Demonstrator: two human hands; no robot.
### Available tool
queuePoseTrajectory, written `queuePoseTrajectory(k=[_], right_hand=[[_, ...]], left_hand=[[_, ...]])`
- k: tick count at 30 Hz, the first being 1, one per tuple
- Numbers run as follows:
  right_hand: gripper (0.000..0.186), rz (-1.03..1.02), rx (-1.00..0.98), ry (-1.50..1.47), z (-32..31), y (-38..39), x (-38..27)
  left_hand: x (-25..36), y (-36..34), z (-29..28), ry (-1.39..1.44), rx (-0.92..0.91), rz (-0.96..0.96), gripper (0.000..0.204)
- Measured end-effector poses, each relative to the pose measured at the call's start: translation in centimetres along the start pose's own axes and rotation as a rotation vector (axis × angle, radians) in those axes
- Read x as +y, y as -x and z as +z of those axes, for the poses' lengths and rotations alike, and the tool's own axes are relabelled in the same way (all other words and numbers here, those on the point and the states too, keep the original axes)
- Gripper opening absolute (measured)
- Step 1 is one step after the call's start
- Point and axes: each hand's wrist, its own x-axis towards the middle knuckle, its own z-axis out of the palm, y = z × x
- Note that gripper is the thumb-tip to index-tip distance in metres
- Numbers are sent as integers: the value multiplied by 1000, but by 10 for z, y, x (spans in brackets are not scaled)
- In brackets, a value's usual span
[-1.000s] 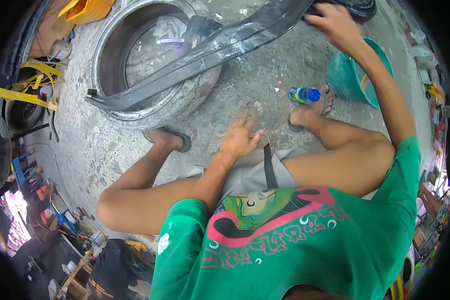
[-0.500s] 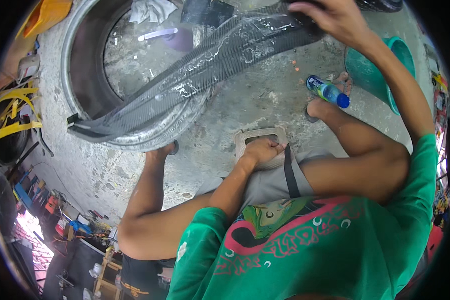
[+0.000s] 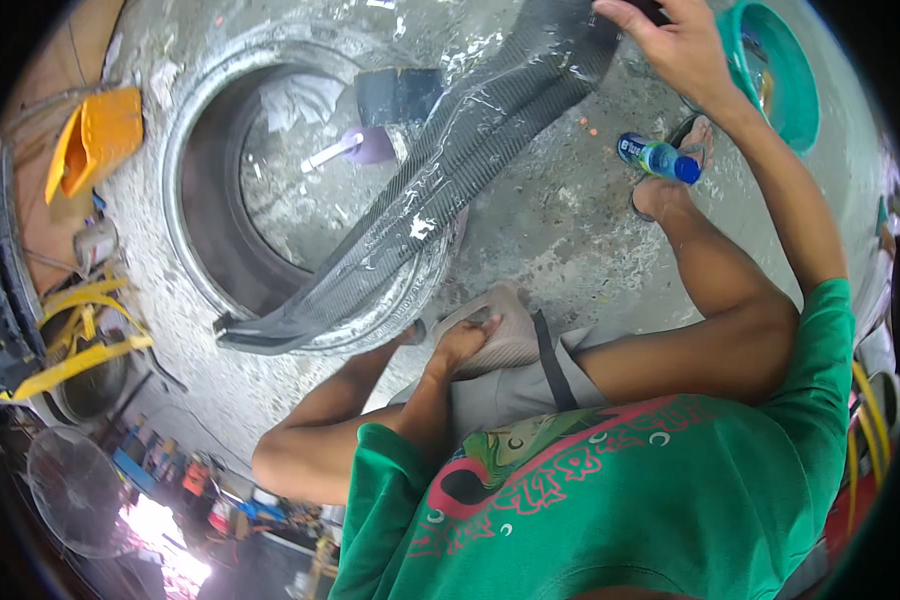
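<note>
A long, curved panel with a dark carbon-fibre weave point(image 3: 470, 140) slants across the view, its surface shiny with white glare patches. Its lower left end rests on the rim of a big grey ring point(image 3: 195, 120), like a tyre or wheel rim, lying on the floor. My right hand point(image 3: 685, 50) is closed around the panel's upper right end, thumb on the near side. Between my thighs, my left hand point(image 3: 462, 342) grips the edge of a beige plastic stool point(image 3: 510, 325); some of its fingers are hidden. It is apart from the panel.
Inside the ring lie a white cloth point(image 3: 300, 105) and a purple object with a white handle point(image 3: 365, 145); a dark block point(image 3: 398, 97) is beside them. A blue-capped bottle point(image 3: 660, 158) lies by my right foot. A green bucket point(image 3: 805, 90) and an orange container point(image 3: 110, 135) stand farther out.
The view has shifted, so most things sit farther right or lower. The panel has tilted steeper, with my right hand still on it. My left hand has slid left along the stool.
</note>
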Motion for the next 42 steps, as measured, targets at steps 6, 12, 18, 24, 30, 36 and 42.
queuePoseTrajectory(k=[6, 12, 18, 24, 30, 36, 42], right_hand=[[23, -116, 32, 161, -9, 35, -54], [19, -20, -693, 362, 30, 131, -67], [17, 87, -769, 443, 12, 156, -80], [28, 384, 1, 441, -92, 86, -74], [23, 410, 423, 264, -128, 110, -137], [16, 455, 444, 63, -134, 110, -167], [14, 639, 511, -151, -156, 93, -206]], left_hand=[[2, -23, -24, -288, 265, 274, 72], [3, 8, -26, -342, 215, 323, 76], [30, 47, -18, -464, 355, 406, 78], [34, 31, -12, -386, 470, 461, 83], [127, 8, 3, -356, 698, 692, 89], [297, -62, 28, -476, 782, 1028, 110], [385, -130, 41, -373, 753, 1164, 105]])
